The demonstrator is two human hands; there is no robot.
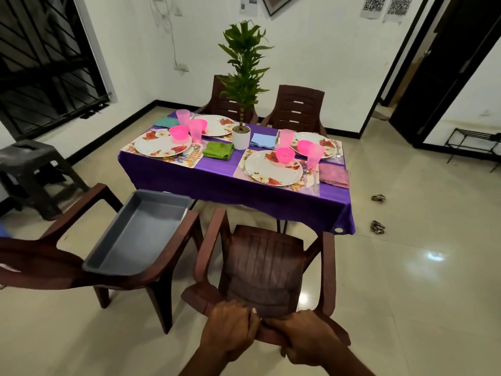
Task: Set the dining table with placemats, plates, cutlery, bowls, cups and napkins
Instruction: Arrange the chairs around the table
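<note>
The table (222,177) wears a purple cloth and carries several settings: floral placemats, flowered white plates (272,169), pink bowls (285,154), pink cups (314,156), cutlery and folded napkins such as the green one (218,150). In front of it stands a brown plastic chair (265,264). My left hand (230,327) and my right hand (309,340) both grip the top edge of its backrest, side by side.
A second brown chair (168,256) at the left holds an empty grey tray (141,232). A potted plant (241,137) stands mid-table, with two chairs behind. A dark stool (32,169) is at the left, sandals (378,213) on the floor at the right.
</note>
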